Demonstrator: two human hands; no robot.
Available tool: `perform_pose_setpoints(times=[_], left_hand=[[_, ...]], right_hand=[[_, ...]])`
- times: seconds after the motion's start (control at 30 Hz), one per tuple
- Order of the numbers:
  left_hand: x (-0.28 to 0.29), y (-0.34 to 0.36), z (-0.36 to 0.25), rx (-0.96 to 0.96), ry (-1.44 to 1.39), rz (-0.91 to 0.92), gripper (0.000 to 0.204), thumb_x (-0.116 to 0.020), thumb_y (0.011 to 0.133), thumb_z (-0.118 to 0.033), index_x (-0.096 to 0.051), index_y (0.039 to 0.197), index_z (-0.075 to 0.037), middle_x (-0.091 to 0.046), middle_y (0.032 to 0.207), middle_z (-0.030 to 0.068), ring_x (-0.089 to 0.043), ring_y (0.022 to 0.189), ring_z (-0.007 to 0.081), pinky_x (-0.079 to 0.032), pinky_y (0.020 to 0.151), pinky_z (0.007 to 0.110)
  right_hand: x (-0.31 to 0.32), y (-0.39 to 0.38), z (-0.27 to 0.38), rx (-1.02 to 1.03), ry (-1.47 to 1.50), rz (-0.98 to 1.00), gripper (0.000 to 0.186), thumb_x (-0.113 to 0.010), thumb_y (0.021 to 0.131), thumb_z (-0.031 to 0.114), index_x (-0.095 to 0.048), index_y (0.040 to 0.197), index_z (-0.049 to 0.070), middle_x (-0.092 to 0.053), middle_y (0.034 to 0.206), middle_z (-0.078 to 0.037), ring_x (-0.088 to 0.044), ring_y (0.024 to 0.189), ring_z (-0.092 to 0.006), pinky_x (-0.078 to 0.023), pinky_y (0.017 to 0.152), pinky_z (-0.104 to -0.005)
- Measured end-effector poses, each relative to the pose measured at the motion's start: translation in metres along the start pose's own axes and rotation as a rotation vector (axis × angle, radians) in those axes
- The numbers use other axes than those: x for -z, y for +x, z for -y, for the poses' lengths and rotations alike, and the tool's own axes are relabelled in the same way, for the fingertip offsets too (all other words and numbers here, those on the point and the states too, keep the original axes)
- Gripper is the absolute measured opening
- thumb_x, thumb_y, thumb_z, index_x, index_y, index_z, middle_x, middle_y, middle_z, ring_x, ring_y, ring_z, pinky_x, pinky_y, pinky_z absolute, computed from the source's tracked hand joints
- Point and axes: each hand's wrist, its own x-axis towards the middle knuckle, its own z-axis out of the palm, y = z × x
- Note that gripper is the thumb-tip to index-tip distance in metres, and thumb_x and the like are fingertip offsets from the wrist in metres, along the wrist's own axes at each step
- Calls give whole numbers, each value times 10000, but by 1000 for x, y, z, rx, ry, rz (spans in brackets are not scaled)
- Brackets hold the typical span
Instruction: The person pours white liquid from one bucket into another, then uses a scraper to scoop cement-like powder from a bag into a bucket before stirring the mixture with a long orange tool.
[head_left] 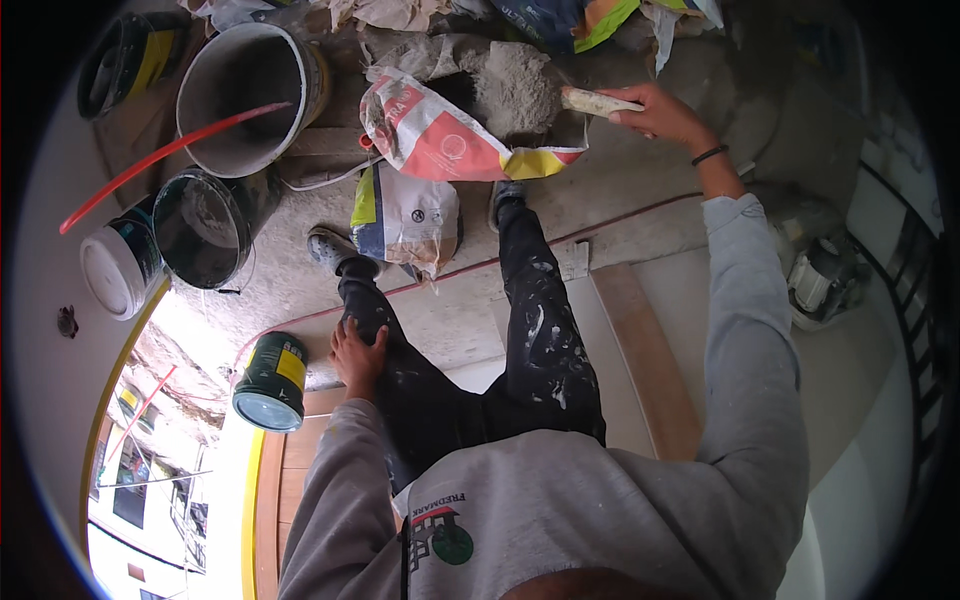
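The right hand (662,112) was closed around the pale handle of a trowel (560,96), fingers wrapped tight on the grip; the trowel's blade lay buried in the grey powder heaped at the mouth of an opened red-and-white bag (440,135), which lay on its side on the rough concrete floor (640,190), near the far edge of the slab and just beside a large grey bucket (250,95). The left hand (357,352) rested flat on the person's left knee, fingers spread loosely, holding nothing.

The trowel's long axis ran nearly level across the view, handle toward the right, blade pointing left into the bag's opening; how deep the blade sat could not be told, since powder covered it.

To scoop well here, it seemed wise to keep the blade level and lift slowly, so the powder would not spill over the torn lip; bracing on the knee looked a sound way to steady the reach; a smaller yellow-and-white bag (405,218) stood between the feet, and a dark empty bucket (200,228) sat by the left edge.
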Motion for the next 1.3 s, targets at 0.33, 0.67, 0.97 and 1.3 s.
perform_pose_setpoints(times=[0.33,0.67,0.97,1.3], left_hand=[[9,-1,33,28,-172,-8,808,-642,804,-603,-460,1414,-104,-418,1484,141,-347,1394,316,-313,1083,524],[1,-3,87,52,-377,-26,839,-626,806,-595,-433,1445,-88,-401,1500,157,-344,1396,322,-322,1074,515],[-1,0,133,75,-558,26,857,-607,818,-598,-390,1477,-94,-360,1537,136,-322,1413,328,-316,1081,499],[-5,6,165,99,-678,9,849,-612,822,-585,-385,1479,-97,-354,1539,132,-327,1411,326,-312,1083,497]], right_hand=[[3,-34,132,63,-81,-20,477,-651,916,148,-553,1380,98,-506,671,82,-381,512,-1,-324,461,-191],[-156,34,293,181,-31,118,469,-670,906,126,-564,1356,48,-555,763,77,-405,562,5,-333,480,-179],[-425,184,350,163,318,248,441,-659,919,172,-583,1346,92,-550,696,31,-458,518,-26,-342,432,-188],[-564,321,410,-53,-300,-8,356,-687,825,305,-710,1067,45,-671,762,-117,-612,533,-187,-469,505,-322]])
